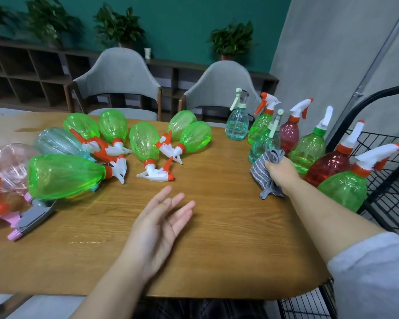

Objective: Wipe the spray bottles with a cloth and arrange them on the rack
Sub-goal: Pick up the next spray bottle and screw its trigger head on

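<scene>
**Cloth in one hand, the other free, between two groups of spray bottles**

We look down at a wooden worktop (212, 238). Our right hand (280, 171) grips a grey striped cloth (262, 173), fingers curled round its bunched folds, and the cloth touches or nearly touches a teal bottle (262, 143) standing just ahead of the knuckles. Beyond and to the outer side of that hand stands a cluster of upright bottles: a pale blue one (237, 125), green ones (308, 149) and red ones (327, 166), the nearest green bottle (343, 192) close against our forearm. Past them, further out from the right hand, is the black wire rack (387, 187), which appears to hold no bottles yet.

Our left hand (158, 224) hovers above the worktop, palm turned up, fingers relaxed and holding nothing. Ahead of it and out to its far side lie the bottles on their sides, mostly green (62, 174), with a clear one (58, 141) and a pink one (7, 164), nozzles tangled together.

To do this step well, we judge the free hand should steady the teal bottle by its neck while the cloth wraps the body and rubs round. The upright bottles stand crowded, so a careless elbow could topple them.
</scene>
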The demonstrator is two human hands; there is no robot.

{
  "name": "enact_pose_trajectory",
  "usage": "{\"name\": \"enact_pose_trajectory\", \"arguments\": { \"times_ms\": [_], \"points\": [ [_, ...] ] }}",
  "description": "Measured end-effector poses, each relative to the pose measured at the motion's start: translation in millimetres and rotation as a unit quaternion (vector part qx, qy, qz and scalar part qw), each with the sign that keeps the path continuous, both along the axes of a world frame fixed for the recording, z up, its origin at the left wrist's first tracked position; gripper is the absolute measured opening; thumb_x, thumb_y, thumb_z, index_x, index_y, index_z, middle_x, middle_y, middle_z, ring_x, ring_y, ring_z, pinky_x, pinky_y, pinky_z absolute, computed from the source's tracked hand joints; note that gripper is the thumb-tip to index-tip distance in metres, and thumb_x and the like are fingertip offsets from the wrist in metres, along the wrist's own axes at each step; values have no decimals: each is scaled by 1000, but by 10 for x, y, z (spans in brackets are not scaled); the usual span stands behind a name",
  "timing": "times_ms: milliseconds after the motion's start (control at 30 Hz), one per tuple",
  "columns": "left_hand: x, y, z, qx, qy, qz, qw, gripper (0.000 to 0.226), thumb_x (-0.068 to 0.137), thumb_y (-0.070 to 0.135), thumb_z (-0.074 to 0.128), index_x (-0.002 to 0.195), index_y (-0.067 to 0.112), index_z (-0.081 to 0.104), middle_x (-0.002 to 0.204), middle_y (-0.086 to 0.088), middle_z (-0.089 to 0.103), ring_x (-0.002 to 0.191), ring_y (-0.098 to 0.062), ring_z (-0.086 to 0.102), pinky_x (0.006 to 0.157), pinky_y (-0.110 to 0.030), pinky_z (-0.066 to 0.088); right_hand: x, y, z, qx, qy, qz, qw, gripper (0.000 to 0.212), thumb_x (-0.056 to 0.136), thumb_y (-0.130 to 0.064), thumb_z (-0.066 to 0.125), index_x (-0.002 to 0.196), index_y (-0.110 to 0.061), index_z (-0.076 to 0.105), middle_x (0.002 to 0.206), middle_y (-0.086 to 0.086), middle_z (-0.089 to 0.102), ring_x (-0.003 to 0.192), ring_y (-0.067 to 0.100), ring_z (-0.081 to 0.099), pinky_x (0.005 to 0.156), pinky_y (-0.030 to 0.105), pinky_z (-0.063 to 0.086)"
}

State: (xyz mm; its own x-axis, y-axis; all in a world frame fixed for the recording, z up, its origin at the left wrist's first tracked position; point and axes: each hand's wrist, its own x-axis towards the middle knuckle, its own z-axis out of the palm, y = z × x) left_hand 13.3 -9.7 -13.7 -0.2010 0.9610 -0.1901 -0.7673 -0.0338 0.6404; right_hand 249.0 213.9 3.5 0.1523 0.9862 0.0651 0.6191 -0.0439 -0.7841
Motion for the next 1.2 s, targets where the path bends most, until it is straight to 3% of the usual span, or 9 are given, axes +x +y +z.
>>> {"name": "enact_pose_trajectory", "arguments": {
  "times_ms": [100, 333, 667, 933, 1067, 1133, 1200],
  "points": [
    [-37, 136, 157, 7, 29, -5, 1000, 35, 101, 5, 40, 132, 12, 55, 124, -17, 63, 96, -31, 72, 75, -30, 61, -80, 162, 37, -20, -10, 12, 1000, 30, 96, -17, 51, 70, -14, 36, 62, 5, 36, 55, 19, 35, 53, 31, 24],
    [-88, 387, 288, -29, 143, 9, 989, 30, 96, 8, 52, 124, 15, 61, 118, -10, 67, 97, -27, 72, 82, -33, 59, -278, 505, 102, -41, -17, 24, 999, 35, 94, -10, 53, 69, -17, 29, 58, 3, 30, 47, 16, 29, 45, 27, 22],
    [-154, 543, 250, -69, 146, 36, 986, 31, 97, 7, 52, 125, 14, 60, 118, -12, 67, 102, -30, 70, 80, -32, 58, -379, 586, 126, -65, -29, 29, 997, 31, 97, -16, 49, 71, -16, 32, 60, 4, 32, 51, 16, 32, 48, 30, 23],
    [-213, 428, 251, -86, 218, 71, 970, 19, 96, 11, 55, 110, 17, 66, 115, -9, 69, 105, -29, 68, 78, -30, 55, -465, 375, 267, -39, 6, 50, 998, 35, 97, -24, 46, 65, -19, 31, 57, 3, 32, 52, 19, 32, 54, 32, 24],
    [-324, 294, 212, -79, 360, 97, 925, 16, 96, 11, 58, 98, 25, 65, 109, -5, 67, 89, -15, 65, 75, -24, 52, -646, 80, 423, -31, 116, 45, 992, 30, 95, -33, 49, 71, -15, 47, 65, 8, 49, 62, 22, 47, 64, 32, 35],
    [-398, 202, 164, -67, 481, 105, 868, 17, 96, 10, 59, 98, 26, 63, 109, 0, 66, 85, -9, 60, 73, -17, 47, -741, -59, 441, -50, 183, 53, 980, 29, 91, -36, 54, 92, -8, 61, 88, 13, 66, 82, 27, 63, 81, 36, 48],
    [-487, 93, 111, -62, 612, 102, 781, 18, 94, 13, 61, 107, 25, 61, 112, 6, 63, 94, -8, 58, 77, -14, 40, -852, -228, 435, -81, 246, 65, 964, 29, 91, -35, 57, 101, -9, 63, 100, 13, 71, 93, 30, 67, 92, 44, 50]
  ]
}}
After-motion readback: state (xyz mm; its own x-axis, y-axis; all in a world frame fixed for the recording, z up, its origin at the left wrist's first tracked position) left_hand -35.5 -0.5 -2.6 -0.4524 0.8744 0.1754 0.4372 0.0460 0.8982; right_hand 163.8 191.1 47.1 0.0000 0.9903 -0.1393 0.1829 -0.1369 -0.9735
